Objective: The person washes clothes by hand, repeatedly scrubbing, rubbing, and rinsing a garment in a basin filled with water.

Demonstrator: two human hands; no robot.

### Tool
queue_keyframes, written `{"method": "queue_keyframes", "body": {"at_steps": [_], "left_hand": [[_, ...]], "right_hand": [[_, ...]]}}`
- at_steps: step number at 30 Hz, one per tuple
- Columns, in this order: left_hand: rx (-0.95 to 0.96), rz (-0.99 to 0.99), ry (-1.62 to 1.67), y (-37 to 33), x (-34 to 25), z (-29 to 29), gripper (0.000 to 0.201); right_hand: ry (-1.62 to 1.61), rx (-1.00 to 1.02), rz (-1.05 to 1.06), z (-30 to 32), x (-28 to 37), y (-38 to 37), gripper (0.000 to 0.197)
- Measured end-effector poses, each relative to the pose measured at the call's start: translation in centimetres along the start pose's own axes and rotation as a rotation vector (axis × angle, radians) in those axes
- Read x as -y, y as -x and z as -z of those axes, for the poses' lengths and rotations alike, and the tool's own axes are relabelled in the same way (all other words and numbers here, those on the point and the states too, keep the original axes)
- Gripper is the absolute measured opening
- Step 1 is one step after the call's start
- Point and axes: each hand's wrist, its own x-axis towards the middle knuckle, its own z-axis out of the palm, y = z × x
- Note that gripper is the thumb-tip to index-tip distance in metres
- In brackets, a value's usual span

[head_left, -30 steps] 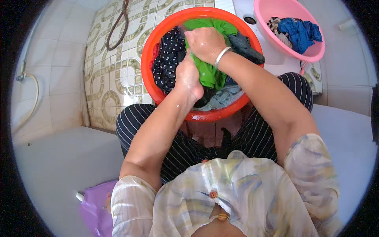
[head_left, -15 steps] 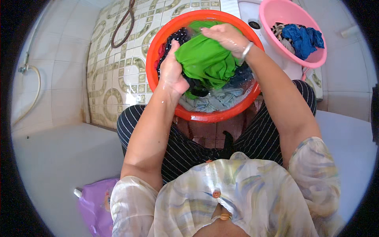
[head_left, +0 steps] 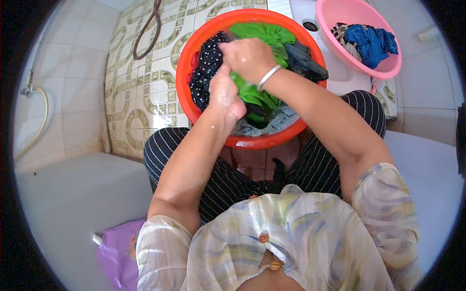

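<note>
1. the work on the green cloth (head_left: 264,33) looks, as a judgement, to be under way and unfinished: the cloth lies in the orange-red basin (head_left: 252,141), bunched under and beside both hands.
2. the right hand (head_left: 250,59) is curled, knuckles up, its fingers drawn together over the cloth; the left hand (head_left: 225,89) meets it from below. their fingertips are hidden, so i cannot tell what either one pinches.
3. around the green cloth sit a polka-dot cloth (head_left: 208,68), a dark grey cloth (head_left: 306,60) and a pale blue-grey cloth (head_left: 267,122), none in the hands; these seem to be left. whether any is finished, i cannot tell.
4. a blue cloth (head_left: 372,46) lies apart in the pink basin (head_left: 357,13), perhaps done, perhaps waiting.
5. counts: two hands, two basins, one polka-dot cloth, one dark grey, one pale blue-grey, one blue, one purple pouch (head_left: 118,252), one bracelet (head_left: 268,77). green shows in several patches; whether that is one piece is unclear.
</note>
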Motion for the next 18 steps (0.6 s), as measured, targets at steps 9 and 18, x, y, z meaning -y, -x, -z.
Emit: {"method": "queue_keyframes", "body": {"at_steps": [9, 18], "left_hand": [[0.083, 0.036, -0.029, 1.7, -1.1, -1.0, 0.045], [0.206, -0.205, -1.207, 1.7, -4.5, 3.1, 0.028]], "right_hand": [[0.033, -0.040, 0.148, 0.4, -3.5, -1.0, 0.020], [-1.509, -0.084, -0.755, 5.6, -5.8, -2.0, 0.039]]}}
